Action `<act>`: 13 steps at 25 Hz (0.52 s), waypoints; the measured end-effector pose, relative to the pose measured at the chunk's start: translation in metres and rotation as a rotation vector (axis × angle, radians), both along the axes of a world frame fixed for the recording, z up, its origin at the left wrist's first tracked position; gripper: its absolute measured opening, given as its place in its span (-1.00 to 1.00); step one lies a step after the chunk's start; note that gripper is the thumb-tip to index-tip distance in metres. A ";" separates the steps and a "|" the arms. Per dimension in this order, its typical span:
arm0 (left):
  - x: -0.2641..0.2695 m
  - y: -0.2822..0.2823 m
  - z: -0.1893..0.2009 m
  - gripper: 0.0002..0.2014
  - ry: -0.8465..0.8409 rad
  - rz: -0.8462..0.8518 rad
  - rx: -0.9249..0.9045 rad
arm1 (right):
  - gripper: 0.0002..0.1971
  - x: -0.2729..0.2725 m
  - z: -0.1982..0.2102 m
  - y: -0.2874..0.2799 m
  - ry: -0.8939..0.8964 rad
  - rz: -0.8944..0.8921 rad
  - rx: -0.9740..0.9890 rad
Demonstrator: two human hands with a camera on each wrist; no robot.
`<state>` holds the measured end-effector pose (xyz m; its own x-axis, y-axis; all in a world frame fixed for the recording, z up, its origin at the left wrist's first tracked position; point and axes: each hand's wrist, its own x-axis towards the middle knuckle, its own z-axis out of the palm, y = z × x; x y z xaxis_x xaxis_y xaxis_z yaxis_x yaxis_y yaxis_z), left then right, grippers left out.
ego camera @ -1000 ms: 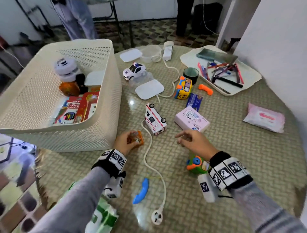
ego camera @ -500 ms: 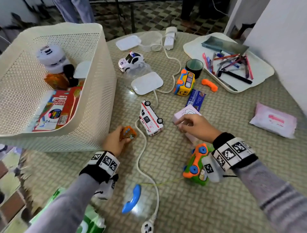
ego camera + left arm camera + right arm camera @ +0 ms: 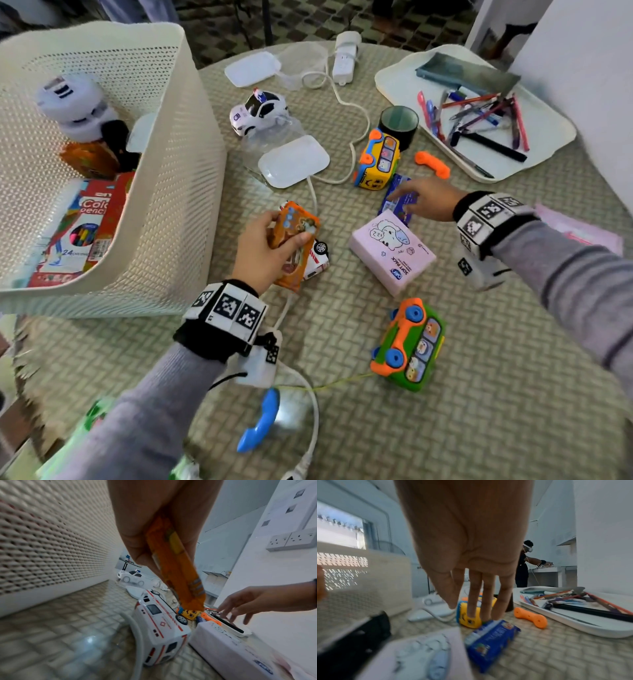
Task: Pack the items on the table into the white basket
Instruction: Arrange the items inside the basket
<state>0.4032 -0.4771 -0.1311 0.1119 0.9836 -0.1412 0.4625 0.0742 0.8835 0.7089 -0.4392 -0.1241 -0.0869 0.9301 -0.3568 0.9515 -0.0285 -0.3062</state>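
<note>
Orange packet [image 3: 294,244] gripped in left hand [image 3: 262,251], beside white basket [image 3: 178,192]

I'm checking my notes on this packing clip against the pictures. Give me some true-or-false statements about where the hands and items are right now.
1. The left hand grips an orange packet. True.
2. The right hand holds the pink tissue pack. False: it reaches with straight fingers over the blue packet; the tissue pack lies on the table, untouched.
3. The coloured pencil box lies inside the white basket. True.
4. The orange toy handset lies in the tray. False: it lies on the table beside the tray.
</note>
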 end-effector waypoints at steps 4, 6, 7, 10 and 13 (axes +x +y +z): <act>0.021 0.006 -0.004 -0.47 -0.036 -0.004 -0.039 | -0.48 0.012 -0.032 0.030 -0.154 0.153 -0.075; 0.027 0.011 -0.008 -0.45 -0.048 0.010 -0.050 | -0.39 0.014 -0.043 0.038 -0.235 0.225 -0.074; 0.030 0.013 -0.008 -0.44 -0.052 0.014 -0.059 | -0.36 0.015 -0.045 0.041 -0.258 0.234 -0.062; 0.034 0.014 -0.011 -0.45 -0.050 0.014 -0.081 | -0.37 0.019 -0.047 0.042 -0.338 0.143 -0.016; 0.040 0.008 -0.013 -0.55 -0.065 0.020 -0.119 | -0.38 0.031 -0.052 0.034 -0.307 -0.047 0.029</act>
<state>0.4428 -0.4690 -0.1444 0.1054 0.9624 -0.2505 0.4021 0.1891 0.8958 0.7396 -0.4054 -0.1765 0.0640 0.9409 -0.3327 0.9975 -0.0698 -0.0057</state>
